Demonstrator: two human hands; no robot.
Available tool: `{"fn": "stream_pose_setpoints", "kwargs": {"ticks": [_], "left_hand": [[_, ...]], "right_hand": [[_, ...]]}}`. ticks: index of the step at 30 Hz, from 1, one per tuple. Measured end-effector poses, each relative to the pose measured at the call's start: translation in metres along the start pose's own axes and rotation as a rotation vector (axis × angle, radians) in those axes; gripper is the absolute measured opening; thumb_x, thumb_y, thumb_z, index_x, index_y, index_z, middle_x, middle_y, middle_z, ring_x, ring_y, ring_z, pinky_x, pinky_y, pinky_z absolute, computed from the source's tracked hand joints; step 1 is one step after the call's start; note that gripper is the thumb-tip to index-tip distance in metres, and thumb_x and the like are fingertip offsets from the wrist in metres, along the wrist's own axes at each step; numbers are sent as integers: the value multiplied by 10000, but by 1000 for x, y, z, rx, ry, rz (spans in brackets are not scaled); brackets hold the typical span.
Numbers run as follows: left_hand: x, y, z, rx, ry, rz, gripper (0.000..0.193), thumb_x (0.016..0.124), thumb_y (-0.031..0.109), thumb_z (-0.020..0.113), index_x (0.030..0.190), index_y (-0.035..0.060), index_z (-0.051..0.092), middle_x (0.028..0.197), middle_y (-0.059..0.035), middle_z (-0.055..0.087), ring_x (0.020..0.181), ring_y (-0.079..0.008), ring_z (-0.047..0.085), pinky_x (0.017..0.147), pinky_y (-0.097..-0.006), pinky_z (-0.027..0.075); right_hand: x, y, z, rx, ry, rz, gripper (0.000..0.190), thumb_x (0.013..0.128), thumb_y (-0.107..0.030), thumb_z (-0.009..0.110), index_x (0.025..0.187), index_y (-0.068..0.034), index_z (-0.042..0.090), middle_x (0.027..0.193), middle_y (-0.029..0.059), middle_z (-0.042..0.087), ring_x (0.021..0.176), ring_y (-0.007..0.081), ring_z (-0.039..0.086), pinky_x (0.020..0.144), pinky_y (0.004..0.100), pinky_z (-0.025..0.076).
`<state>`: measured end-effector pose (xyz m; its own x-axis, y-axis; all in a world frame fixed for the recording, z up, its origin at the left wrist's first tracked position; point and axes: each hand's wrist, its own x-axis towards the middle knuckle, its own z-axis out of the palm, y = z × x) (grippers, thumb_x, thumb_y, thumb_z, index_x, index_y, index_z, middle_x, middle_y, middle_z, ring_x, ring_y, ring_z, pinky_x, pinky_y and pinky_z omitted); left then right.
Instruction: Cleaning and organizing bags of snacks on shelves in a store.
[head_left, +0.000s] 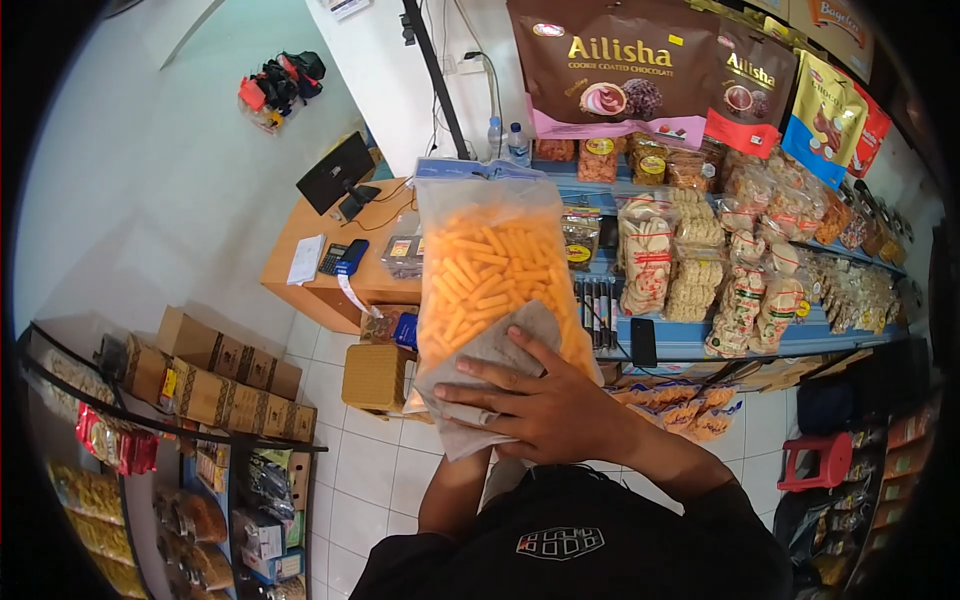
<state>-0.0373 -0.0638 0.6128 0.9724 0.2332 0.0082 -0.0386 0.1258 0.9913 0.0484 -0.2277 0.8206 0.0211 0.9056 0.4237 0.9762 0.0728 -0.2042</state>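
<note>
A large clear plastic bag of orange stick-shaped snacks (495, 262), closed along a blue top band, is upright before my chest. My right hand (529, 397) lies across its lower front, fingers spread, holding a grey cloth (517, 337) flat against the plastic. The cloth's loose corner hangs below my fingers. From the lower left my left forearm (450, 495) reaches up behind the bag. The bag and cloth hide my left hand, so its grip is not visible.
Beyond the bag stands a wooden desk (300, 262) with a monitor (335, 174) and a calculator (332, 259). Packaged snacks crowd a blue shelf (682, 324) at right, where a phone (643, 343) lies. A woven stool (375, 379), cardboard boxes (232, 390) and a red plastic stool (817, 461) surround me.
</note>
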Motion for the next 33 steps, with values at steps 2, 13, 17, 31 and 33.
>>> {"fn": "stream_pose_setpoints", "kwargs": {"ticks": [2,13,17,31,33], "left_hand": [[27,19,-2,-16,0,8,1089,895,566,764,1675,53,201,1678,-135,342,1521,-313,401,1250,-469,344],[79,62,-1,-104,-44,46,1118,879,567,794,1670,40,205,1670,-136,357,1513,-310,415,1247,-460,349],[76,70,-3,-134,-66,58,1128,873,567,805,1668,35,207,1666,-136,363,1510,-309,420,1246,-457,351],[14,62,24,-217,-255,104,1165,851,568,843,1663,18,212,1655,-137,382,1499,-305,438,1241,-446,358],[15,67,31,-231,-272,114,1170,848,568,848,1662,16,213,1654,-137,385,1498,-305,441,1241,-445,359]], "right_hand": [[-7,0,-2,13,-18,-45,700,836,-473,772,1498,-323,599,1621,-137,516,1554,135,408,1309,639,178],[-66,-5,-22,63,33,206,471,793,-302,842,1247,-195,774,1505,-100,632,1513,108,462,1304,604,256],[-85,2,-24,49,63,226,366,779,-219,825,1138,-150,812,1428,-24,694,1458,191,536,1262,572,349],[-66,25,13,581,721,540,464,1117,-153,437,1482,121,522,1615,257,460,1534,376,409,1250,408,305],[-71,26,22,560,724,499,481,1112,-148,425,1497,129,508,1668,266,400,1583,397,336,1275,425,259]]}}
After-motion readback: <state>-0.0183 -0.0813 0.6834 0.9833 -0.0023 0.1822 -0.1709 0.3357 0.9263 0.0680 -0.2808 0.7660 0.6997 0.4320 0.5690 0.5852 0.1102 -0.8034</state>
